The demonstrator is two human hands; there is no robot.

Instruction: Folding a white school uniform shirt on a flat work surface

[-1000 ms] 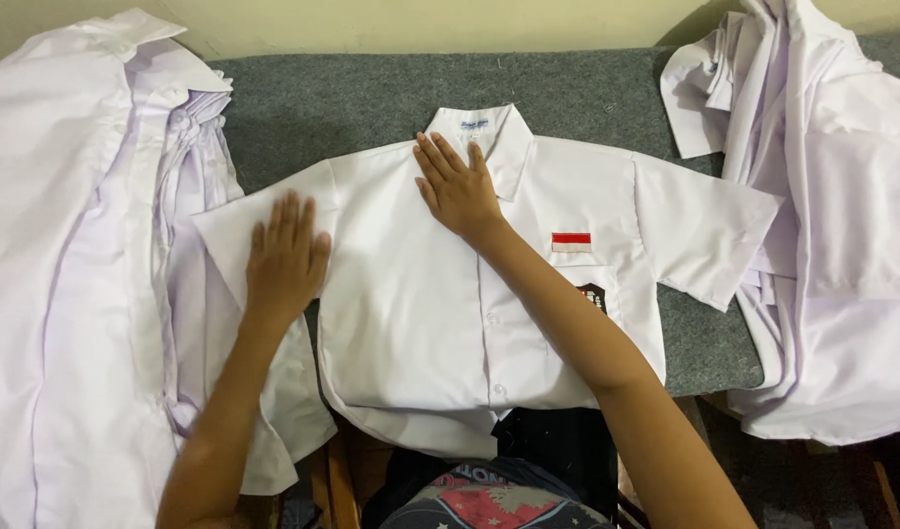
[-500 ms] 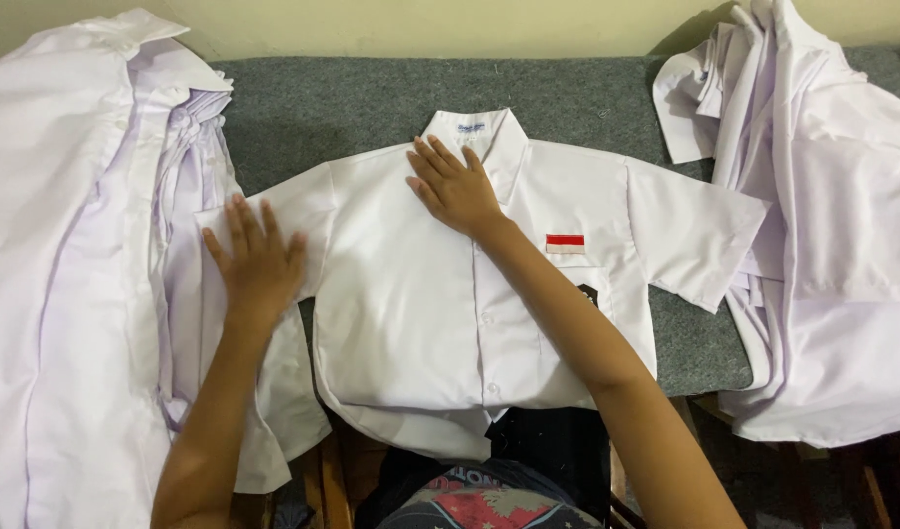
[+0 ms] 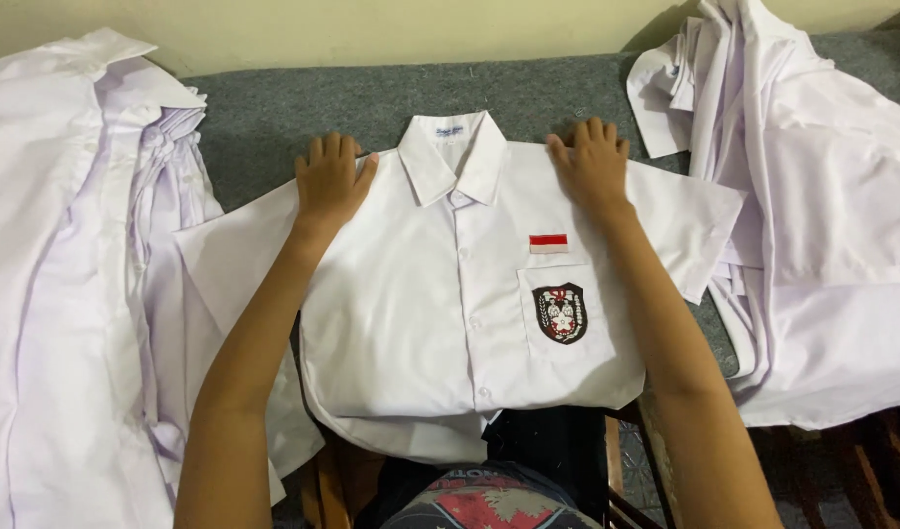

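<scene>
A white short-sleeved shirt (image 3: 440,313) lies face up on a grey carpeted surface (image 3: 274,113), buttoned, with its collar at the far side. It has a small red and white flag patch and a dark shield badge (image 3: 560,312) on the chest pocket. My left hand (image 3: 331,182) rests flat on the shirt's left shoulder, fingers spread. On the opposite shoulder my right hand (image 3: 592,165) lies flat as well. Neither hand grips anything.
A tall stack of white shirts (image 3: 73,284) lies at the left. Another loose heap of white garments (image 3: 812,216) fills the right side. Wooden chair parts (image 3: 626,460) and my patterned clothing (image 3: 489,500) show below the near edge.
Both hands have moved up to the shoulders: the left from the left sleeve, the right from the collar across to the right shoulder. The pocket badge is now uncovered.
</scene>
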